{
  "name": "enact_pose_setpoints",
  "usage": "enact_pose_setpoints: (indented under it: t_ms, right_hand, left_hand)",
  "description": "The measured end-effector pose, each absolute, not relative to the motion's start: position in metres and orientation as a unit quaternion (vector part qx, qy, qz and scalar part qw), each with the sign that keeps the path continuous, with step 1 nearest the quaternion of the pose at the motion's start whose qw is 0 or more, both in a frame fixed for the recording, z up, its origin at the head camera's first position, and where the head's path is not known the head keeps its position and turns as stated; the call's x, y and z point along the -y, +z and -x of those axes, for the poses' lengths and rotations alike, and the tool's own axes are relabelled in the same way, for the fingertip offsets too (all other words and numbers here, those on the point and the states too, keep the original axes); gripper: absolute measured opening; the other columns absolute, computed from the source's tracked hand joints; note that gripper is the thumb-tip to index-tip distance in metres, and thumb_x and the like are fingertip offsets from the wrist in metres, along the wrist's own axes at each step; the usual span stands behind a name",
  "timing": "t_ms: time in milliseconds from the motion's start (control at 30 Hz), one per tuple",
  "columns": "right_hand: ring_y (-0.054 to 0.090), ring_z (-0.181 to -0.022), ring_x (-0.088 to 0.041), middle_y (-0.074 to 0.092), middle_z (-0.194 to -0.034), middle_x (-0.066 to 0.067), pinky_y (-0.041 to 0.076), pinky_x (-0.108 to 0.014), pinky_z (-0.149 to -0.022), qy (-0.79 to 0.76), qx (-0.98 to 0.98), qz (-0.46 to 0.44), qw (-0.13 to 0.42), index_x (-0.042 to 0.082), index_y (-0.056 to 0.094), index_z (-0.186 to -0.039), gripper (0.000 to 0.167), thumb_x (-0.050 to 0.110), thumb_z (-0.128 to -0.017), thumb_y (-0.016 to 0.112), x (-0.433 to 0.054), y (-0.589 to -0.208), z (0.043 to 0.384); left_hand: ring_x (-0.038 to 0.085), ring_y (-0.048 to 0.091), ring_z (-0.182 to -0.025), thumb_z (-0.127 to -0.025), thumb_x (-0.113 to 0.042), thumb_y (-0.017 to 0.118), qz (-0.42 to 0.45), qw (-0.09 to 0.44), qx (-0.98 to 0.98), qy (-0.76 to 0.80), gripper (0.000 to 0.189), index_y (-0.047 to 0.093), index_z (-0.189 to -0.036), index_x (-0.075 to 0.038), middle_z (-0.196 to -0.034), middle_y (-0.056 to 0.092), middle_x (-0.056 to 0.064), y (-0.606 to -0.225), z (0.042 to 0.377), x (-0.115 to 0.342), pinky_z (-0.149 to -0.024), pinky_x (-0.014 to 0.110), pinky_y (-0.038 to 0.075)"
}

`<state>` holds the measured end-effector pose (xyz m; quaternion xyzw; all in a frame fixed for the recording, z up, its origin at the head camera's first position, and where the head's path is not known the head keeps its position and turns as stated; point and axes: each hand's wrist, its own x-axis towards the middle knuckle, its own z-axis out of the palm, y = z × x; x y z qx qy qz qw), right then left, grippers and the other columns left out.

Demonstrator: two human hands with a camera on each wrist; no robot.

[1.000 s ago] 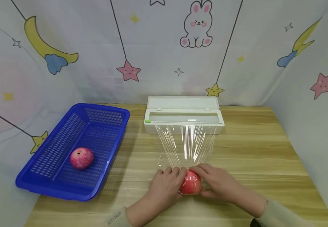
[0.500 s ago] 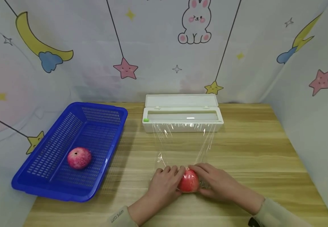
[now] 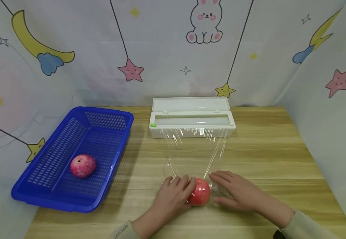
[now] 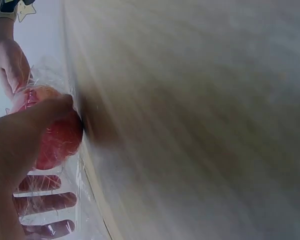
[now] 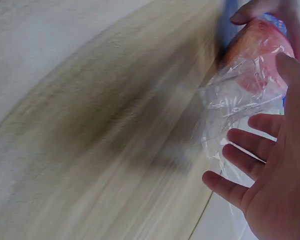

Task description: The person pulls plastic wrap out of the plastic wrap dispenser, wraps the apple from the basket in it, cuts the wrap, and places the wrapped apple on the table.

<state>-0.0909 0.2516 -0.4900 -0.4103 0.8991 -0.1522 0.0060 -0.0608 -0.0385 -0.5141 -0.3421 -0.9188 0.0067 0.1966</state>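
Observation:
A red apple point(image 3: 199, 192) lies on the table under clear cling film point(image 3: 190, 154), which runs back to a white dispenser point(image 3: 192, 124). My left hand point(image 3: 174, 196) grips the apple from its left side. In the left wrist view its thumb point(image 4: 52, 107) lies across the apple, and its fingers show through the film. Just right of the apple is my right hand point(image 3: 238, 192), apart from it. In the right wrist view its fingers point(image 5: 250, 142) are spread beside the loose, crumpled film edge. Contact between them and the film is hard to tell.
A blue mesh basket point(image 3: 113, 172) stands at the left with another red apple point(image 3: 83, 166) in it. The dispenser's lid point(image 3: 190, 104) is raised, and a small green piece point(image 3: 153, 125) sits at its left front corner. Patterned cloth point(image 3: 161, 49) surrounds the wooden table point(image 3: 268, 159).
My right hand has let go of the apple's right side and moved a little to the right, its fingers spreading. My left hand has stayed on the apple. The head view has shifted slightly.

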Motion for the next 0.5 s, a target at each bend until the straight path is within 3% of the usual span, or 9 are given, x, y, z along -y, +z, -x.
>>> enact_pose_setpoints:
  t_ms: [200,500]
  right_hand:
    - [0.064,-0.128,-0.031,0.066,-0.142,-0.007,0.054,-0.054,-0.104,-0.13,-0.907,0.4,0.02,0.01,0.065,-0.145,0.055,0.048,-0.107,0.062,-0.26,-0.492,0.087]
    - [0.061,-0.133,-0.031,0.067,-0.143,-0.006,0.053,-0.052,-0.106,-0.142,-0.892,0.426,-0.046,0.018,0.077,-0.128,0.038,0.046,-0.105,0.066,-0.276,-0.498,0.078]
  left_hand:
    - [0.019,0.067,-0.093,-0.078,-0.083,0.072,0.362,0.202,0.91,-0.005,0.084,0.061,-0.132,-0.019,-0.115,0.063,0.0,-0.513,0.057,0.041,-0.088,0.041,0.06]
    - [0.018,0.068,-0.1,-0.082,-0.083,0.068,0.379,0.179,0.908,-0.019,0.083,0.06,-0.136,-0.021,-0.12,0.064,0.0,-0.512,0.054,0.045,-0.091,0.039,0.059]
